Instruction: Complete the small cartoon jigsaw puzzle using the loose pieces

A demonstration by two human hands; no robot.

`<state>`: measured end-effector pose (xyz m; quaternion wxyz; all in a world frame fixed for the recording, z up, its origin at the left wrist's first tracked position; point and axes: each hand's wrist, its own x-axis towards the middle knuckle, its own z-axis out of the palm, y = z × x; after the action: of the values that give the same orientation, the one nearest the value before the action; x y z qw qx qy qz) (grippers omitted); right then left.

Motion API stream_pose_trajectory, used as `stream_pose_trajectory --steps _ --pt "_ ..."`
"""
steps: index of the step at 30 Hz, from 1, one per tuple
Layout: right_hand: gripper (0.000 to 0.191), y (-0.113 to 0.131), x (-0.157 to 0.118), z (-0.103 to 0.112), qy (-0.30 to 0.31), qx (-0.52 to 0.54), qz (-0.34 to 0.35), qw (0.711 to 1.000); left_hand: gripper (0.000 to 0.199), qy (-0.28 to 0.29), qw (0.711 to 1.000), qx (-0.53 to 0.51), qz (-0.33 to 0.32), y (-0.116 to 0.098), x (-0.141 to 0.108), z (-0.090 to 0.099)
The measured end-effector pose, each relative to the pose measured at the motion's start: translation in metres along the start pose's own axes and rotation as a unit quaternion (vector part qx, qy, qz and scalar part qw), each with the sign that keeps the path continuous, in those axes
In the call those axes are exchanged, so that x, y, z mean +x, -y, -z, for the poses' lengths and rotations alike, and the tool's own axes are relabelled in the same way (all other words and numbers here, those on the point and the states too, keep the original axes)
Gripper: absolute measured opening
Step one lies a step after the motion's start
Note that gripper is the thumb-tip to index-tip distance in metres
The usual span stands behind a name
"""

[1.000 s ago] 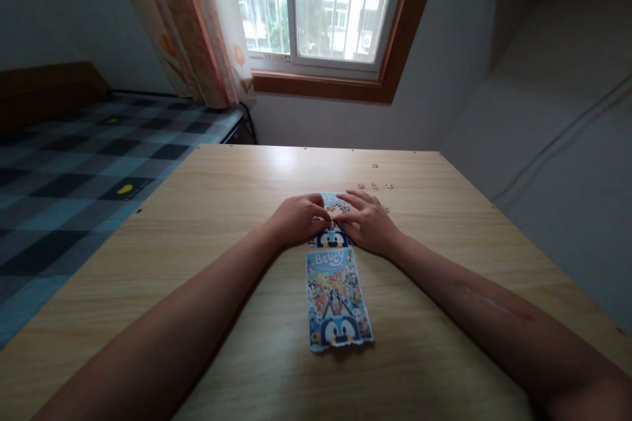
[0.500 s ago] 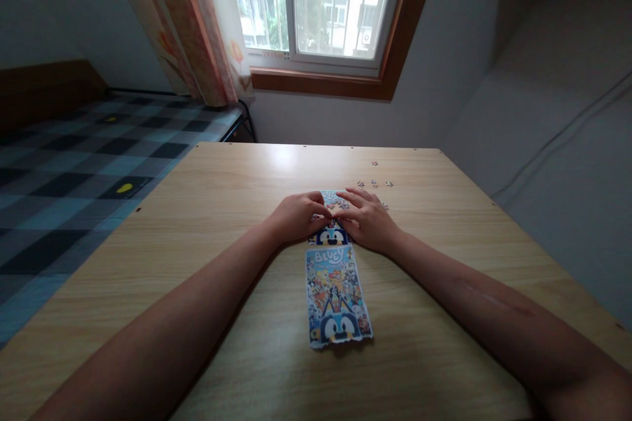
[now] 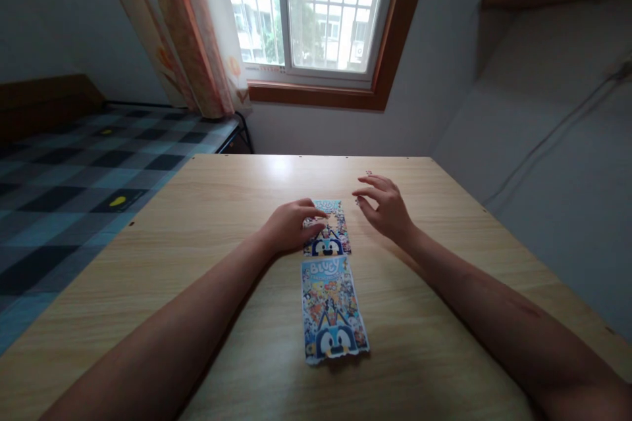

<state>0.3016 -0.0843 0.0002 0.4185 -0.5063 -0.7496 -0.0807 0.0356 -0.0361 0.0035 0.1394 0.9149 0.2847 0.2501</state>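
A small, partly built jigsaw puzzle (image 3: 330, 231) with a blue cartoon dog lies mid-table. Just below it lies a printed picture card (image 3: 332, 308) showing the same design, with a torn lower edge. My left hand (image 3: 291, 225) rests on the puzzle's left edge, fingers curled, fingertips on the pieces. My right hand (image 3: 385, 205) hovers to the right of the puzzle, lifted off the table, fingers apart, thumb and forefinger close together; whether a piece sits between them I cannot tell. A loose puzzle piece (image 3: 368, 173) shows just beyond that hand.
The wooden table (image 3: 222, 210) runs back toward a wall with a window (image 3: 316, 13). A curtain (image 3: 192, 26) hangs at the left. A bed with a checked cover (image 3: 74, 177) stands left of the table. A grey wall is close on the right.
My right hand has lifted off the puzzle and moved right and away. The left hand stays on the puzzle. The camera has shifted slightly.
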Motion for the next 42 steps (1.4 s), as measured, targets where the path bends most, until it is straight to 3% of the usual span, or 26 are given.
stream_pose_trajectory --steps 4,7,9,11,14,19,25,27,29,33,36,39,42 --pt "0.020 -0.035 0.009 0.015 -0.064 0.027 -0.085 0.994 0.028 -0.160 0.978 -0.072 0.111 0.021 0.000 0.006" --pt "0.024 -0.063 0.013 0.022 -0.079 0.099 -0.226 0.966 0.030 -0.251 0.941 -0.104 0.202 0.037 0.001 0.007" --pt "0.027 -0.077 0.014 0.026 -0.049 0.167 -0.318 0.932 0.030 -0.272 0.927 -0.107 0.234 0.042 0.002 0.006" --pt "0.029 -0.085 0.015 0.031 0.032 0.217 -0.372 0.902 0.029 -0.272 0.924 -0.100 0.250 0.043 0.003 0.005" --pt "0.026 -0.089 0.014 0.038 0.164 0.249 -0.393 0.870 0.029 -0.268 0.924 -0.091 0.259 0.042 0.003 0.006" --pt "0.022 -0.084 0.015 0.043 0.307 0.244 -0.389 0.834 0.029 -0.288 0.908 -0.116 0.282 0.045 0.004 0.008" --pt "0.021 -0.080 0.017 0.043 0.352 0.192 -0.369 0.839 0.029 -0.315 0.886 -0.153 0.305 0.051 0.004 0.007" --pt "0.019 -0.081 0.016 0.042 0.351 0.163 -0.360 0.849 0.028 -0.316 0.885 -0.153 0.305 0.050 0.004 0.007" --pt "0.016 -0.085 0.015 0.040 0.322 0.105 -0.339 0.878 0.028 -0.316 0.885 -0.153 0.307 0.050 0.004 0.008" --pt "0.022 -0.099 0.006 0.030 0.136 -0.045 -0.281 0.949 0.028 -0.318 0.882 -0.155 0.311 0.049 0.004 0.010" --pt "0.030 -0.113 -0.005 0.020 0.062 -0.058 -0.293 0.952 0.029 -0.318 0.880 -0.158 0.315 0.050 0.004 0.010" --pt "0.035 -0.121 -0.012 0.011 0.039 -0.044 -0.292 0.955 0.029 -0.315 0.880 -0.163 0.315 0.051 0.004 0.010" --pt "0.037 -0.122 -0.014 0.004 0.037 -0.046 -0.242 0.968 0.029 -0.314 0.880 -0.165 0.316 0.051 0.004 0.010"
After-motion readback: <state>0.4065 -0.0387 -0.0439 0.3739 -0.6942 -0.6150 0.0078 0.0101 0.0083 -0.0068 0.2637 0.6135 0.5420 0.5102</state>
